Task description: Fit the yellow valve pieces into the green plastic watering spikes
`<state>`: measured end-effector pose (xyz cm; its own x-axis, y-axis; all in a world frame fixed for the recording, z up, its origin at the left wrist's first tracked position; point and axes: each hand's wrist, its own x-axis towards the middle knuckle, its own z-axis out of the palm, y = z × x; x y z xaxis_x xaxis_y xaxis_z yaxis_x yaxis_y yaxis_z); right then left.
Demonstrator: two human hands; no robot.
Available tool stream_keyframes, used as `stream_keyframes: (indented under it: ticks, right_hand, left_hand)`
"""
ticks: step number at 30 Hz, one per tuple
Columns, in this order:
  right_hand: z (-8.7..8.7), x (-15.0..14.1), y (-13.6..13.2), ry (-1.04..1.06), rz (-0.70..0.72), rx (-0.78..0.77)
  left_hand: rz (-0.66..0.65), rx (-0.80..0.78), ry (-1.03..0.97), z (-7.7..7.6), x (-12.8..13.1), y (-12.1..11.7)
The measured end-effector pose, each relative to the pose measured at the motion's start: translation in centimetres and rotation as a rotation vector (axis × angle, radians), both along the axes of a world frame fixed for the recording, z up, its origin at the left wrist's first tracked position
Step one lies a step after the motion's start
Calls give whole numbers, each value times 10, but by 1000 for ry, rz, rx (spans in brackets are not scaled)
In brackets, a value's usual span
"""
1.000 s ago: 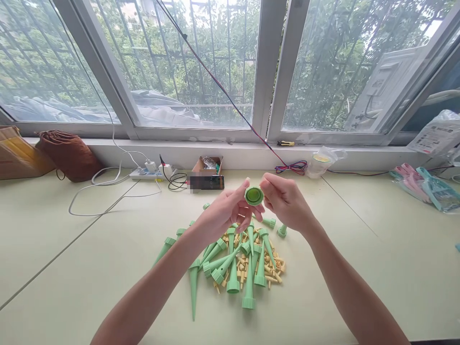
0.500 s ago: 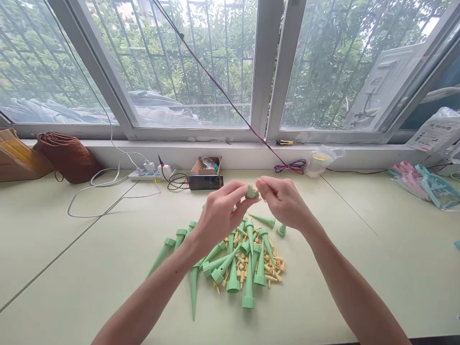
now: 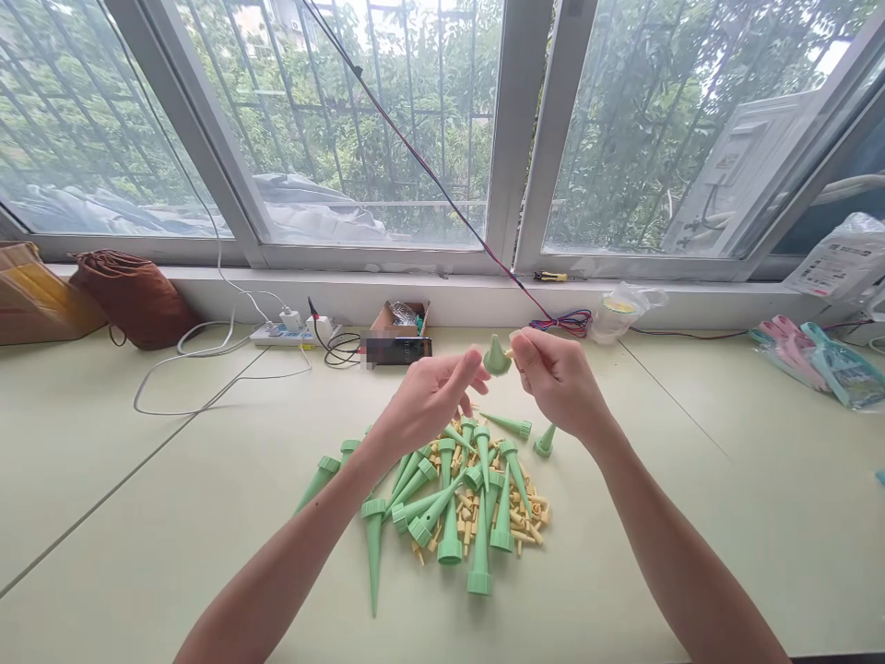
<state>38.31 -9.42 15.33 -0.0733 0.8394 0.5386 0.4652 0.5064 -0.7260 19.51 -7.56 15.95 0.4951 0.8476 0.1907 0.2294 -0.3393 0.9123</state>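
While right hand (image 3: pixel 553 380) pinches yellow nozzle (image 3: pixel 510 353) against side of green plastic spike (image 3: pixel 496 360) above table (image 3: pixel 172 553), left hand (image 3: pixel 435 392) hovers beside, fingers parted, gripping nothing. Pair seems joined, seating unclear; loose spikes (image 3: pixel 449 535) and spare nozzles (image 3: pixel 543 511) below look unpaired.

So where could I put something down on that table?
Bare tabletop lies between the right forearm and the pink and teal packs, and between the white cable and the left forearm. It is crowded mid-table, with green spikes and yellow pieces, and around the power strip.
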Motion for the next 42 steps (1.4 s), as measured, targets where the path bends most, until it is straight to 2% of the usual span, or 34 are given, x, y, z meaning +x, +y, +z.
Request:
stream_keyframes:
  ticks: [3,5,15,18,20,22,27,29,31,32,34,38,42]
  right_hand:
    - [0,-1,-1,-37,18,23]
    - [1,-2,-2,-58,23,36]
    - [1,-4,-4,-86,28,53]
    - [1,-3,-4,-101,36,63]
    - [1,-2,-4,-117,37,67]
    - [0,-3,-3,-136,31,72]
    - [-2,-6,-1,-147,-19,65]
    - [-3,-6,0,-138,-34,52]
    - [-3,-6,0,-128,-37,37]
    - [-3,-6,1,-123,-35,31]
    - [-3,-5,1,-110,-29,21]
    - [-2,-2,2,-91,-24,17]
    - [-2,-1,2,-85,2,40]
  left_hand:
    - [-170,-260,-98,-1,1,2]
    - [-218,-338,-167,-2,3,3]
    - [-279,-539,-311,0,1,1]
    - [-281,-510,-327,2,0,-1]
    - [-237,-406,-290,3,1,-2]
    - [-148,-217,-221,2,2,-3]
    - [199,528,-63,-15,8,-1]
    - [248,780,-34,-22,11,2]
    - [251,842,-25,-24,11,3]
    - [248,799,-28,-23,11,4]
    - [230,590,-34,-17,8,4]
    - [39,106,-59,-6,0,7]
    - [-36,-129,-127,-3,-3,10]
